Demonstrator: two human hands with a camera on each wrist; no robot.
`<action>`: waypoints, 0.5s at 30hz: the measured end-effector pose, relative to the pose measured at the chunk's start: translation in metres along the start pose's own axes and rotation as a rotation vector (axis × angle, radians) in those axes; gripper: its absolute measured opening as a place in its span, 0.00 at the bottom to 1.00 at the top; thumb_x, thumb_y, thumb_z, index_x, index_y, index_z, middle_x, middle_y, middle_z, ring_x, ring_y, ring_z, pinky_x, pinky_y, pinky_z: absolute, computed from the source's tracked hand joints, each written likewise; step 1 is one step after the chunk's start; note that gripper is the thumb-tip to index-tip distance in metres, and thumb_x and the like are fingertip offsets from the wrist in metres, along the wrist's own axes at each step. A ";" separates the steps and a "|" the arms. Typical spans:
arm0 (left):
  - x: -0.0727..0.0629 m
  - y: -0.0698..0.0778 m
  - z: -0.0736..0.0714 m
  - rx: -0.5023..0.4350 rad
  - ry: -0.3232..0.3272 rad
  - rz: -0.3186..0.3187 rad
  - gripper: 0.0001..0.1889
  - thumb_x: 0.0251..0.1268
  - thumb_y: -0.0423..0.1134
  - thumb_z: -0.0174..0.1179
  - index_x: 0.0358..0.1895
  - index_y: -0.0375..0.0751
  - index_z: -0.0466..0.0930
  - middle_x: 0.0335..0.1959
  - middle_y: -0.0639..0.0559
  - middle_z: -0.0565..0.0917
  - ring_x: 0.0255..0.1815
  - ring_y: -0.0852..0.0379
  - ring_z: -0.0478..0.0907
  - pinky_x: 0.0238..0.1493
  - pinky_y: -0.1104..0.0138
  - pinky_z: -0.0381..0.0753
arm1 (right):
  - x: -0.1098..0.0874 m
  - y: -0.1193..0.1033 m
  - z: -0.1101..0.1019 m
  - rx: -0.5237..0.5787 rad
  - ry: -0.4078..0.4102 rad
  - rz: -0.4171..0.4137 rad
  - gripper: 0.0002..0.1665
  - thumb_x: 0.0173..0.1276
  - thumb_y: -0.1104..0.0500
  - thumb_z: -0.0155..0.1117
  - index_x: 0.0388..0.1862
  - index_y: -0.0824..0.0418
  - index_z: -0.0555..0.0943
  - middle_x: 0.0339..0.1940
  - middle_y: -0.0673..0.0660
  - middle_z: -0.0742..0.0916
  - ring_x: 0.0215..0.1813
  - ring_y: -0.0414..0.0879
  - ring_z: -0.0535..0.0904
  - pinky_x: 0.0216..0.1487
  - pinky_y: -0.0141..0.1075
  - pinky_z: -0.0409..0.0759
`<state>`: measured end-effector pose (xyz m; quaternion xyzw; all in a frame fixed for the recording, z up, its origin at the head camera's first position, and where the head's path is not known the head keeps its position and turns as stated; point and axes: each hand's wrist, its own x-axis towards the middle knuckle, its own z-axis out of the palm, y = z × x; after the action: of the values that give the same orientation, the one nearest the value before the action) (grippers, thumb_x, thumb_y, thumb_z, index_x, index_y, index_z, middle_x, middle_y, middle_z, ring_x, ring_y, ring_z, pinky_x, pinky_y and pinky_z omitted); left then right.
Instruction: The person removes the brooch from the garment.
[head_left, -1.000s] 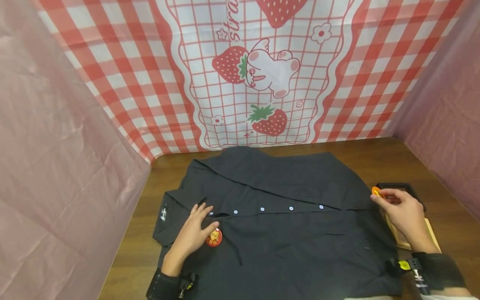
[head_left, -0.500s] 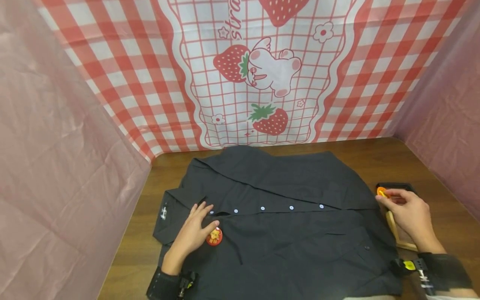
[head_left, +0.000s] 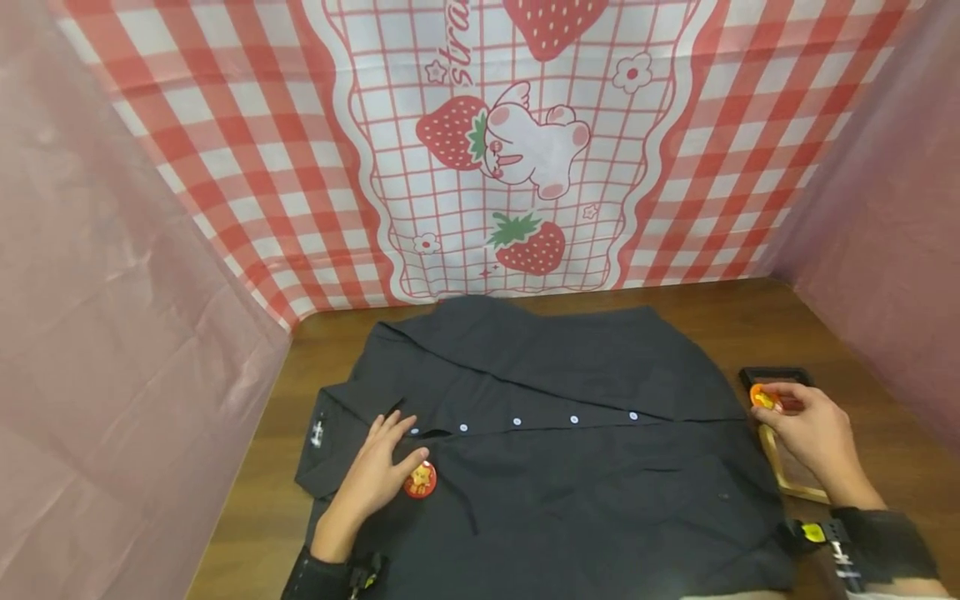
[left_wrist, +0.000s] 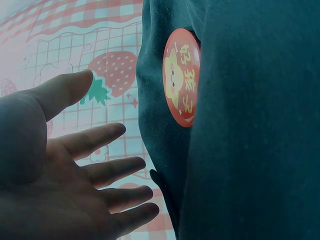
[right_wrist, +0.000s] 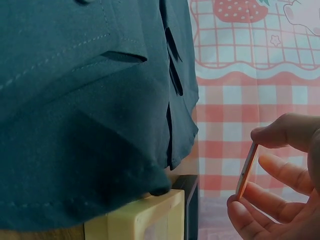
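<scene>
A dark button-up shirt (head_left: 570,517) lies spread on the table, its collar to the left. A round red badge (head_left: 421,480) with a yellow star figure sits on its upper front; the left wrist view also shows yellow characters on this badge (left_wrist: 181,77). My left hand (head_left: 372,477) is over the shirt by the collar, fingers spread, thumb tip at the badge's upper edge. Off the shirt's right edge, my right hand (head_left: 812,429) pinches an orange round badge (head_left: 762,397) between thumb and fingertips. The right wrist view shows this badge (right_wrist: 246,171) edge-on.
Under and beside my right hand are a black tray-like frame (head_left: 776,375) and a pale wooden frame (head_left: 806,492), both partly hidden. A red-and-white strawberry cloth (head_left: 517,192) hangs behind the wooden table (head_left: 251,492). Pink cloth (head_left: 135,333) walls both sides.
My right hand has shifted slightly right, away from the shirt's edge, and the orange badge's face has turned more toward the head view. My left hand keeps its place beside the red badge.
</scene>
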<state>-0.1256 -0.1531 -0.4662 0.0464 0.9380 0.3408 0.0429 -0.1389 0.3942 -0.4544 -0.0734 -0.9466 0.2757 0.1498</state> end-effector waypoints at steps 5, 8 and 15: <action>-0.005 -0.002 -0.001 -0.001 -0.002 -0.009 0.29 0.65 0.47 0.62 0.67 0.40 0.71 0.74 0.34 0.63 0.78 0.32 0.49 0.71 0.35 0.55 | 0.000 0.001 0.002 -0.009 0.002 0.004 0.21 0.60 0.58 0.70 0.47 0.71 0.82 0.42 0.74 0.85 0.32 0.25 0.73 0.29 0.28 0.67; -0.005 -0.001 -0.002 -0.003 -0.004 -0.015 0.29 0.65 0.47 0.62 0.67 0.40 0.71 0.74 0.35 0.62 0.78 0.32 0.49 0.71 0.35 0.55 | 0.001 0.003 0.001 -0.018 -0.010 0.027 0.20 0.62 0.58 0.68 0.48 0.72 0.81 0.43 0.75 0.83 0.38 0.52 0.79 0.32 0.35 0.68; -0.002 0.001 -0.001 -0.001 -0.011 -0.015 0.29 0.66 0.46 0.62 0.68 0.40 0.71 0.74 0.35 0.62 0.78 0.33 0.49 0.71 0.35 0.55 | 0.004 0.008 -0.004 -0.033 0.005 0.054 0.22 0.63 0.57 0.68 0.49 0.72 0.81 0.42 0.75 0.82 0.42 0.64 0.75 0.34 0.42 0.66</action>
<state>-0.1234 -0.1530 -0.4643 0.0414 0.9380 0.3405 0.0504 -0.1409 0.4040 -0.4551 -0.1021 -0.9484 0.2639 0.1433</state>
